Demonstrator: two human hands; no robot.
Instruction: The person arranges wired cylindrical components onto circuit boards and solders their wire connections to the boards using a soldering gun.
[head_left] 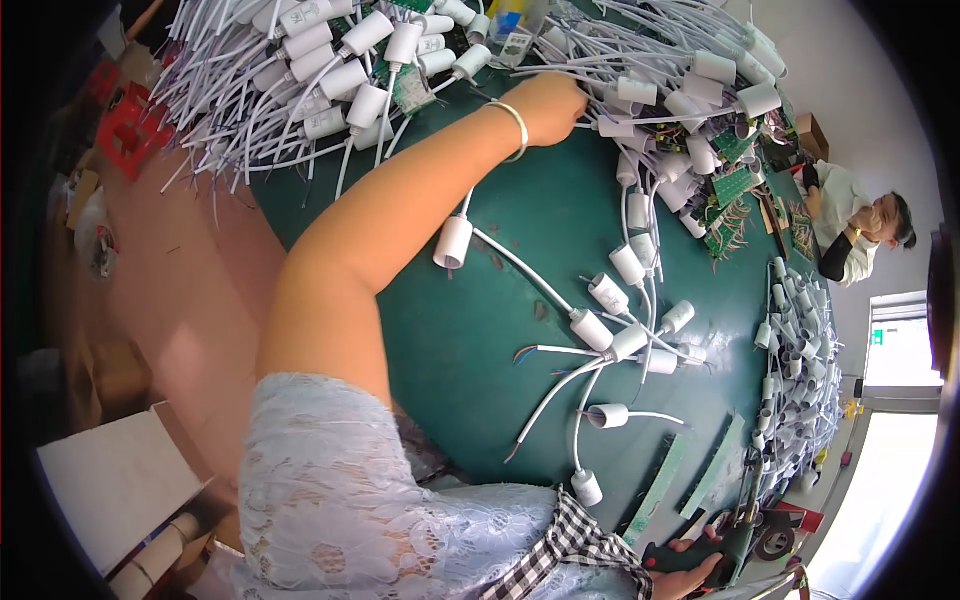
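Note:
My left arm stretches across the green table (480, 400). My left hand (552, 108), wearing a pale bangle, is curled at the edge of a heap of white cylindrical sockets with cables (690, 95). Its fingertips are hidden, so what they grip cannot be made out. At the lower right, my right hand (692, 578) is wrapped round a dark green gun-shaped tool (735, 555). Between the hands lies a loose group of white sockets (628, 342) with cables and bare coloured wire ends. Two green circuit board strips (655, 490) lie near the tool.
Another large heap of cabled sockets (330, 75) covers the far left of the table. More sockets (800, 380) are piled along the right. Green circuit boards (735, 190) lie by the far heap. A person (850, 225) sits beyond the table. An open cardboard box (130, 480) stands at the left.

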